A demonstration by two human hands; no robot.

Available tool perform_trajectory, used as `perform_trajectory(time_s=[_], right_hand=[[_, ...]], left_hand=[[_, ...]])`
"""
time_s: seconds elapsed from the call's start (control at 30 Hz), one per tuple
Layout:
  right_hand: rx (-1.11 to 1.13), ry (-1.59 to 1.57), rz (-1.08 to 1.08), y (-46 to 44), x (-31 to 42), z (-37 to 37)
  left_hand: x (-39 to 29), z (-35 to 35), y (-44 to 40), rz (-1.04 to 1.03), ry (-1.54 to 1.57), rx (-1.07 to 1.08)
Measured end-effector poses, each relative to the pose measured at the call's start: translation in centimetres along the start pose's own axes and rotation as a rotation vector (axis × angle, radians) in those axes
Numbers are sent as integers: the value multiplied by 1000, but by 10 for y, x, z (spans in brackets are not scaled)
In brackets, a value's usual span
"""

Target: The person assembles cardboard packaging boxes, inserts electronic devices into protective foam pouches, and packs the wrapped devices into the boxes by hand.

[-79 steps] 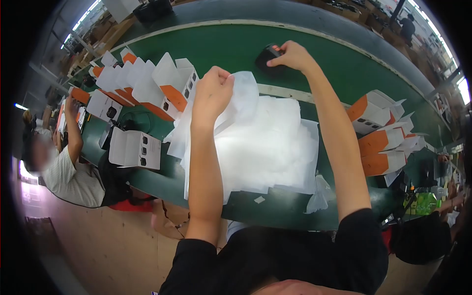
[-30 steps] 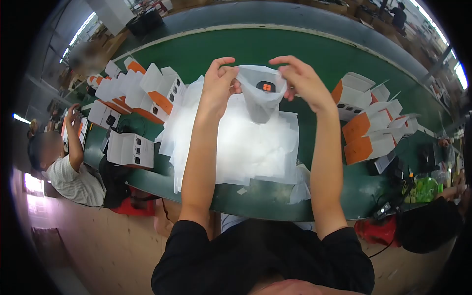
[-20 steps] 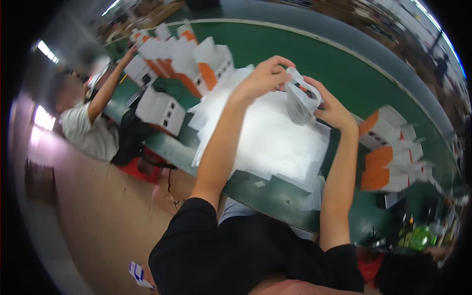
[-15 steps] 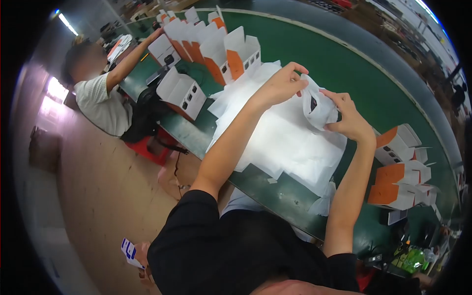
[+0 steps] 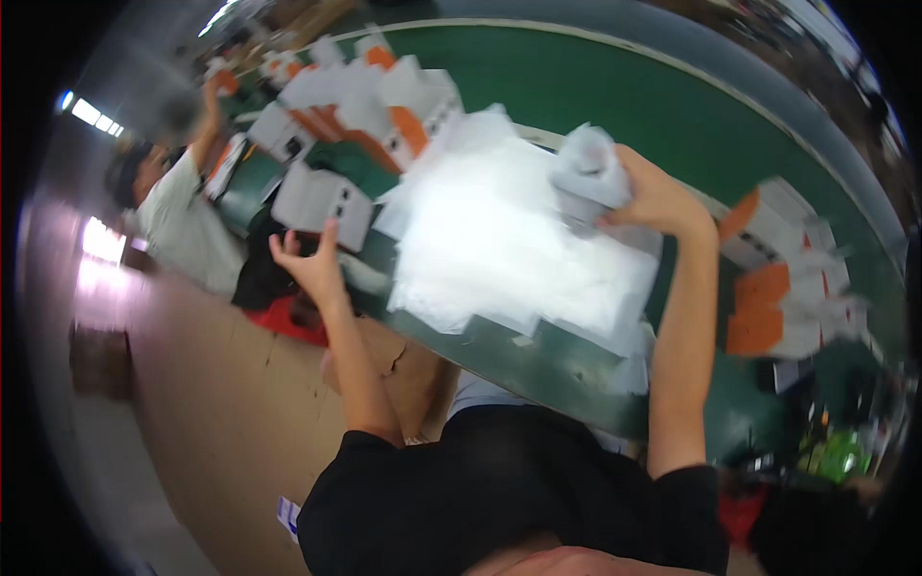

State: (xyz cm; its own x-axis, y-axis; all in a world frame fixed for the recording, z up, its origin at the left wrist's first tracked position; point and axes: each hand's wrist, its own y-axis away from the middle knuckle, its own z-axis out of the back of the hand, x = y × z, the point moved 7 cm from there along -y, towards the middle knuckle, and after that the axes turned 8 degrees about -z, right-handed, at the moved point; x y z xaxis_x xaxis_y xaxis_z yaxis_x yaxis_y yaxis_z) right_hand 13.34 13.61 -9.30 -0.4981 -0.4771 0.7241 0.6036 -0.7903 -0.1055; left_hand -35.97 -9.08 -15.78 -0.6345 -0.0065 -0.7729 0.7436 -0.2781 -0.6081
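From where I stand, the pale, translucent bag [image 5: 586, 182] is up over the right part of the pile of white sheets [image 5: 480, 240], just this side of the bare green table [image 5: 547, 82]. Its long axis runs nearly upright in my sight, the crumpled upper end pointing toward the far side of the table and the narrower lower end toward the sheets. A small dark patch shows through near the top, too blurred to name.

The right hand [image 5: 648, 197] has its grip closed around the bag's right side, thumb low and fingers higher up, with the wrist bent inward and the forearm rising steeply from the elbow. The left hand [image 5: 312, 269] is well apart from it, out over the near edge of the table, its grip wide with thumb and fingers spread and curled upward. Just beyond its fingertips stands an open white box [image 5: 317, 202] printed with dark devices; whether they touch, I can't tell. More orange-and-white boxes [image 5: 768, 302] stand beyond the right forearm.
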Motion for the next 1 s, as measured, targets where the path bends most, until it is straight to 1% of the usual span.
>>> perform_trajectory(time_s=[0.03,0.1,0.13,0.17,0.23,0.27,0.3,0.33,0.37,0.43,0.47,0.5,0.53,0.6,0.67,0.7,0.73,0.77,0.83,0.97,1.0], right_hand=[[-3,101,22,3,-2,2],[-9,128,-47,8,2,8],[-11,134,-71,14,3,13],[-101,97,-71,25,3,28],[-261,39,-41,42,11,61],[-397,-42,3,56,13,80],[-522,-119,50,70,18,98],[-555,-401,27,87,33,107],[-539,-312,-166,99,36,119],[-716,-230,-275,127,53,133],[-766,-255,-169,136,58,139],[-815,-280,-64,147,60,143],[-861,-303,37,156,64,145],[-878,-345,119,165,74,140],[-911,-379,160,171,76,129],[-880,-379,123,170,71,121],[-849,-381,90,167,62,112],[-817,-388,58,164,52,102],[-805,-277,31,162,29,81],[-749,3,-53,161,39,76],[-683,-12,-124,162,43,79]], left_hand=[[0,-4,-5,-18,-91,-18],[23,-15,-21,-40,-21,161],[10,-12,-16,-54,-37,112],[-8,-6,-11,-66,-51,58],[-34,8,2,-196,125,-90],[-78,4,15,-196,355,-124],[-110,-7,19,-256,454,-22],[-130,-29,21,-225,646,119],[-149,-55,25,-190,828,256],[-185,-112,60,12,895,609],[-210,-144,85,-14,919,821],[-237,-173,118,49,936,1082],[-264,-193,146,10,959,1174],[-282,-231,193,8,896,1343],[-286,-251,223,-12,910,1476],[-288,-256,237,-28,919,1544],[-284,-260,245,-48,840,1590],[-282,-261,247,-35,863,1570],[-278,-258,247,-9,901,1532],[-272,-258,247,-33,857,1515],[-272,-257,245,-29,872,1505]])
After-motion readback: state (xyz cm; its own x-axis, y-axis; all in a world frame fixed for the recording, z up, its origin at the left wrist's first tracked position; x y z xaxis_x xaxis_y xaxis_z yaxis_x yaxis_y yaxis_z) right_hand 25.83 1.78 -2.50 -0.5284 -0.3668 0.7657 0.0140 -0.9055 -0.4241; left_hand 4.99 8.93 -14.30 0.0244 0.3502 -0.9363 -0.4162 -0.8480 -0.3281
